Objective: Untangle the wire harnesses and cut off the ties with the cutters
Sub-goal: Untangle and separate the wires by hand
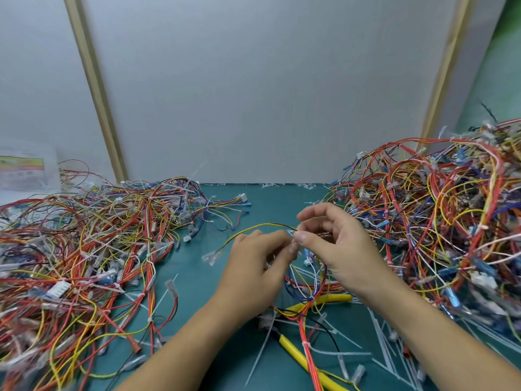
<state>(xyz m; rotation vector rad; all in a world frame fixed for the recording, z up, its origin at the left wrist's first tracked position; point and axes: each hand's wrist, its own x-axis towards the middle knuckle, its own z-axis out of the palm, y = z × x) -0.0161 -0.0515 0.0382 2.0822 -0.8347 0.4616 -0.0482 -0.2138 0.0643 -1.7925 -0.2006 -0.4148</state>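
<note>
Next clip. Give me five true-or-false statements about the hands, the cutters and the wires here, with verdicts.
1. The left hand and the right hand both pinch one wire harness above the mat. True.
2. The right hand holds the cutters. False: the cutters lie on the mat under the harness, untouched.
3. Wires are heaped in a left pile and a right pile. True.
4. The mat is red. False: it is green.
5. Cut ties lie scattered on the mat, near right. True.
</note>
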